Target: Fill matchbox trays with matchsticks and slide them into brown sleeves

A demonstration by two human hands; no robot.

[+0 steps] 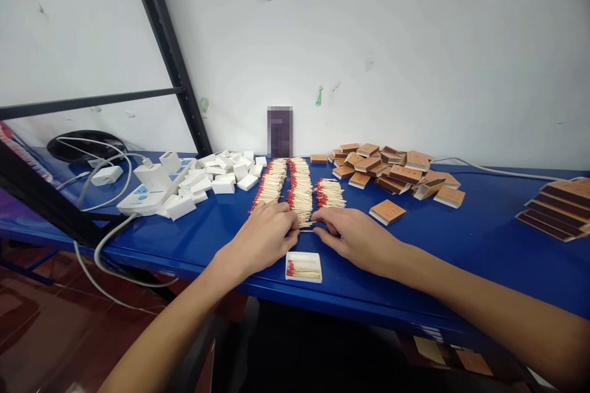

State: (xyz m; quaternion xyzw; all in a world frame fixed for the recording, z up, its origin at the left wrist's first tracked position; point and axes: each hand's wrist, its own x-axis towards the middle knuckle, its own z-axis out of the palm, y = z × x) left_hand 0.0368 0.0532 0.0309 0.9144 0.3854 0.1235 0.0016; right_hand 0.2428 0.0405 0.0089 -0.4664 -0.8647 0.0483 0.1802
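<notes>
The left hand [273, 230] curls, its fingertips hidden, grip impossible to tell; the right hand [354, 236] holds thumb and forefinger apart. Matches [301, 189] lie between and beyond both hands on the bench [465, 236].

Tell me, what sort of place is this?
Probably a small workshop or a hand-work bench, though the wider room is hardly shown. The signs are a blue table with heaps of loose matches, a pile of small white trays and a stack of matchbox covers.
</notes>
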